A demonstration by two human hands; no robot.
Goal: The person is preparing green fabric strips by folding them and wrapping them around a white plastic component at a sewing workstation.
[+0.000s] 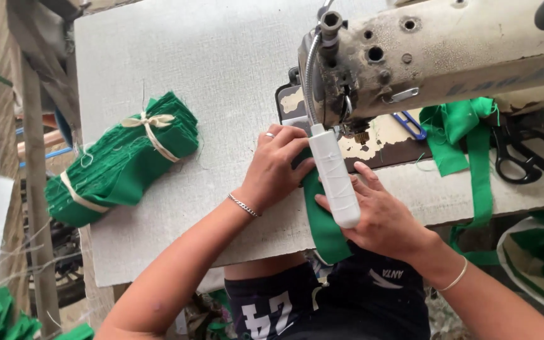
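A narrow green fabric strip point(324, 221) runs from the sewing machine's needle area down over the table's front edge. My left hand point(275, 169) lies flat on its upper part, fingers spread, a ring on one finger and a chain bracelet at the wrist. My right hand point(379, 217) presses on the strip's lower part near the edge, a thin band at the wrist. A white tube-shaped lamp point(335, 176) hangs from the worn beige sewing machine point(436, 53) and hides the fabric between my hands.
A tied bundle of green fabric pieces point(119, 160) lies at the left on the grey table point(221, 69). Loose green fabric point(467, 135), blue-handled snips point(410, 124) and black scissors point(530, 154) sit right of the machine. A bag of green pieces point(543, 264) stands below right.
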